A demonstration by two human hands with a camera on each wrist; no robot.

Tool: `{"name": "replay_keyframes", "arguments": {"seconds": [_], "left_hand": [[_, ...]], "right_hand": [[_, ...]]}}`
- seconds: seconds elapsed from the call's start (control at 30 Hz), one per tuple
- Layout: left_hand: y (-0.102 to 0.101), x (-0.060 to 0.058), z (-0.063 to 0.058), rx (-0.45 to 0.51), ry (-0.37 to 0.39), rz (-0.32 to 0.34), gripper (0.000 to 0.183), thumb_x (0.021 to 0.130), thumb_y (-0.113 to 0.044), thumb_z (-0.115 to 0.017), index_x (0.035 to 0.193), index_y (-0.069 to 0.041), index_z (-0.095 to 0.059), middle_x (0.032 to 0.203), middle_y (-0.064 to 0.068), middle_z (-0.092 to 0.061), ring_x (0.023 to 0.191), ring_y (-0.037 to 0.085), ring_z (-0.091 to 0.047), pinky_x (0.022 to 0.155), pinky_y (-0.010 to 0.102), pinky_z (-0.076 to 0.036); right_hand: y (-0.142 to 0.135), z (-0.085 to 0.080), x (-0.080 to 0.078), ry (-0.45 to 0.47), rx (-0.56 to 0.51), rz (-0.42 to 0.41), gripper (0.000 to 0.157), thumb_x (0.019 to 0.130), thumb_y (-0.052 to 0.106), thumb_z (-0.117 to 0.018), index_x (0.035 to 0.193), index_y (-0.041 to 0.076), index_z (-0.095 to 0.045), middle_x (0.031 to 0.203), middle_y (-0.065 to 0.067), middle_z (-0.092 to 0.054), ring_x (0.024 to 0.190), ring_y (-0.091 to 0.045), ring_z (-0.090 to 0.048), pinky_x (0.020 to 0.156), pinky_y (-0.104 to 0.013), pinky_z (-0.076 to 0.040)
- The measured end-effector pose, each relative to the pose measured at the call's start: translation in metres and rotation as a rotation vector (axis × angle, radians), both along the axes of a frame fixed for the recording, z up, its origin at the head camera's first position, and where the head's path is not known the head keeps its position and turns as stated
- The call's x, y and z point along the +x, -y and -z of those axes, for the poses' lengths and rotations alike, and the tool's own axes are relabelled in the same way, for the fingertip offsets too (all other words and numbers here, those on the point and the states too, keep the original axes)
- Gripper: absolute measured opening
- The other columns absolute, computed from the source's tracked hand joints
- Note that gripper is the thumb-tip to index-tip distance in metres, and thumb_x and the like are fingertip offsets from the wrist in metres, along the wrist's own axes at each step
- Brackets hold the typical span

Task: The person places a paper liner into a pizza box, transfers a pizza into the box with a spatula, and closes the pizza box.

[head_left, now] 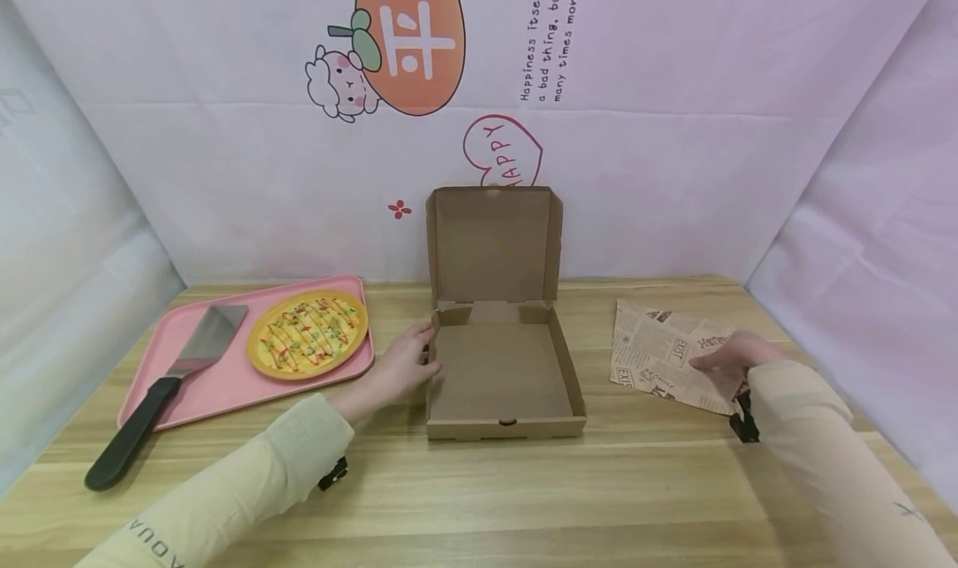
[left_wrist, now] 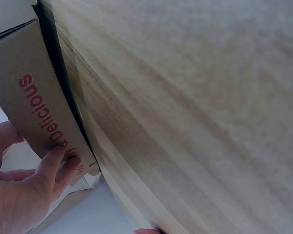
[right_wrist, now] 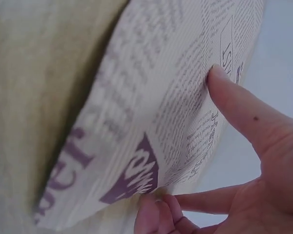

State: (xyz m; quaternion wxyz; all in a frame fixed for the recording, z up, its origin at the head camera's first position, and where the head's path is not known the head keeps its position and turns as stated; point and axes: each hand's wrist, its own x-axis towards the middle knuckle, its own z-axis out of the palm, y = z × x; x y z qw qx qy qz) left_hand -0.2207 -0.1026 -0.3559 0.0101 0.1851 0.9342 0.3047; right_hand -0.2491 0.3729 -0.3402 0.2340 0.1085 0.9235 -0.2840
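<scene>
An open cardboard pizza box (head_left: 509, 372) stands mid-table in the head view, its lid (head_left: 491, 244) upright at the back. My left hand (head_left: 400, 367) holds the box's left side wall; in the left wrist view its fingertips (left_wrist: 71, 165) lie on the outer face, over red lettering that reads "Delicious". To the right lies a sheet of newsprint-patterned food paper (head_left: 659, 356). My right hand (head_left: 737, 356) grips this paper near its right edge. Thumb on the printed face, fingers curled at the edge, as the right wrist view shows.
At the left, a pink tray (head_left: 224, 406) bears a pizza (head_left: 307, 335) with a yellow crust and a pizza server (head_left: 213, 335). The server's black handle (head_left: 135, 435) juts over the tray's front edge. White printed cloth (head_left: 644, 185) walls the wooden table (head_left: 524, 493) at back and sides.
</scene>
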Motion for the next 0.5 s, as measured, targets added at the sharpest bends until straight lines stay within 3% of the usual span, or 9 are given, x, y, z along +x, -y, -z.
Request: {"name": "replay_keyframes", "arguments": {"seconds": [0.1,0.2,0.33,0.5], "left_hand": [[0.0002,0.0,-0.0002,-0.003,-0.007,0.002,0.056,0.082,-0.006,-0.062,0.127,0.018,-0.038,0.137,0.03,-0.032,0.126,0.04,-0.033,0.103,0.045,-0.029],[0.0003,-0.0004,-0.0002,-0.007,-0.018,0.004,0.056,0.082,-0.006,-0.062,0.127,0.018,-0.038,0.137,0.03,-0.033,0.126,0.04,-0.034,0.103,0.045,-0.029],[0.0,-0.0011,-0.0001,-0.014,-0.031,0.004,0.055,0.082,-0.006,-0.062,0.126,0.018,-0.039,0.136,0.03,-0.034,0.125,0.04,-0.034,0.103,0.045,-0.029],[0.0001,-0.0012,0.0001,-0.019,-0.025,0.001,0.055,0.083,-0.006,-0.062,0.126,0.018,-0.039,0.136,0.029,-0.034,0.126,0.04,-0.034,0.103,0.045,-0.029]], "right_hand": [[0.0011,0.0003,0.0008,0.01,-0.039,0.025,0.055,0.08,0.032,-0.066,0.095,-0.019,-0.05,0.077,-0.016,-0.057,0.066,-0.021,-0.058,0.063,-0.033,-0.052],[0.0022,0.0009,0.0017,-0.001,-0.009,0.01,0.048,0.081,0.031,-0.065,0.087,-0.015,-0.053,0.071,-0.012,-0.057,0.059,-0.017,-0.057,0.059,-0.03,-0.052],[0.0036,0.001,0.0023,-0.015,0.033,0.002,0.046,0.081,0.031,-0.066,0.083,-0.013,-0.051,0.067,-0.01,-0.055,0.055,-0.015,-0.055,0.055,-0.027,-0.051],[0.0023,-0.0006,0.0009,-0.037,0.041,0.002,0.05,0.078,0.03,-0.067,0.088,-0.016,-0.052,0.072,-0.013,-0.054,0.062,-0.018,-0.054,0.059,-0.03,-0.05]]}}
